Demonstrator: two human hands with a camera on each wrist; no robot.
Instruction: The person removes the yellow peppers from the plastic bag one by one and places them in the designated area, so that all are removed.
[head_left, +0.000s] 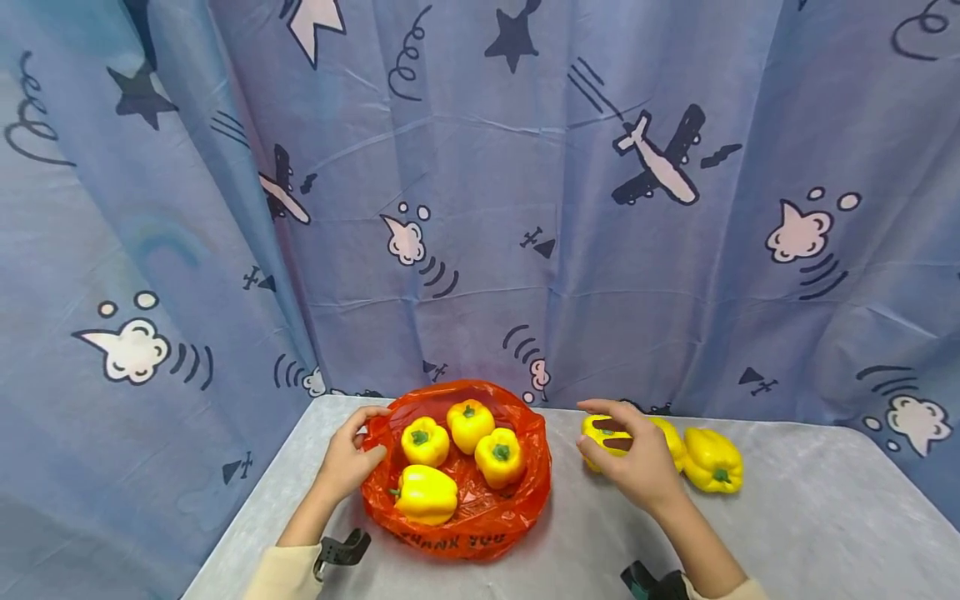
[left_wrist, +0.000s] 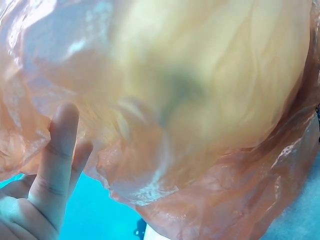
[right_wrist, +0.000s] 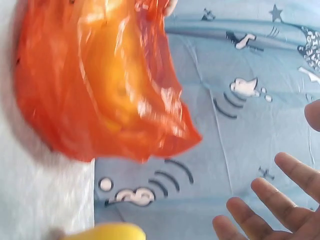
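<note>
left hand (head_left: 347, 460) loose against red bag (head_left: 529, 508) — right hand (head_left: 643, 463) fingers spread, half-hiding yellow pepper (head_left: 594, 427) — curtain (head_left: 480, 208) behind

You face a blue-purple fabric curtain (head_left: 480, 208) printed with airplanes (head_left: 662, 167), dark stars (head_left: 513, 40) and white clouds (head_left: 135, 350), hanging beyond the far and left edges of your pale grey tabletop (head_left: 810, 517).

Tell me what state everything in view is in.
Red translucent plastic bag: mouth wide open.
Three yellow bell peppers inside: green stems facing up.
Fourth yellow bell pepper inside: lying on its side.
Rightmost loose yellow bell pepper: lying on its side.
Two other loose yellow bell peppers: partly hidden, orientation unclear.
Left hand: touching the bag's left side.
Right hand: fingers spread, grip empty.
Blue printed fabric curtain: hanging, creased.
</note>
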